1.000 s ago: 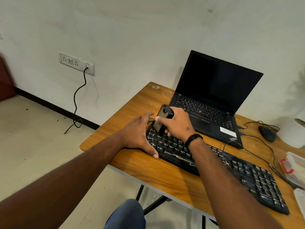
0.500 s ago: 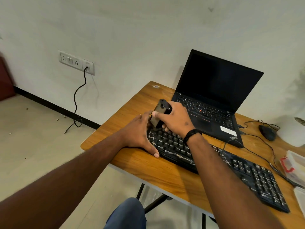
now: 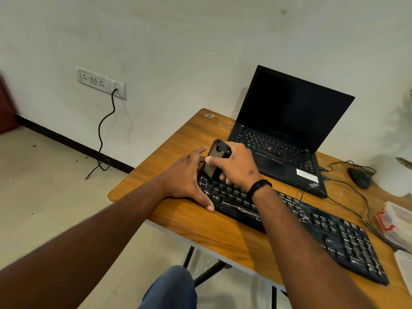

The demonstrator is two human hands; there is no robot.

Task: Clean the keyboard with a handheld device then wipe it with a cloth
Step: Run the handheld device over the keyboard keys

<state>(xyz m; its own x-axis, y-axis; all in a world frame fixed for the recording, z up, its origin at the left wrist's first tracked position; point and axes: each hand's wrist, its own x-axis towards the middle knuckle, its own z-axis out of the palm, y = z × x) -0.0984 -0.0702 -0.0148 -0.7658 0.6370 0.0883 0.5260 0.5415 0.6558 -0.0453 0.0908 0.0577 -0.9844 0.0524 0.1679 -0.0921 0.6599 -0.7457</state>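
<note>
A long black keyboard (image 3: 312, 226) lies slantwise across the wooden table (image 3: 182, 139). My right hand (image 3: 238, 166) grips a small black handheld device (image 3: 215, 160), held upright with its lower end over the keyboard's far left keys. My left hand (image 3: 187, 179) rests flat at the keyboard's left end, fingers spread, thumb against the front corner. No cloth is visible.
An open black laptop (image 3: 283, 134) stands behind the keyboard. A black mouse (image 3: 360, 178) with cables lies to the right. Clear plastic boxes (image 3: 396, 221) sit at the right edge. A wall socket (image 3: 101, 82) with a hanging cable is on the left.
My right hand has shifted the device slightly farther back and left along the keyboard's left end. My left hand has stayed in place.
</note>
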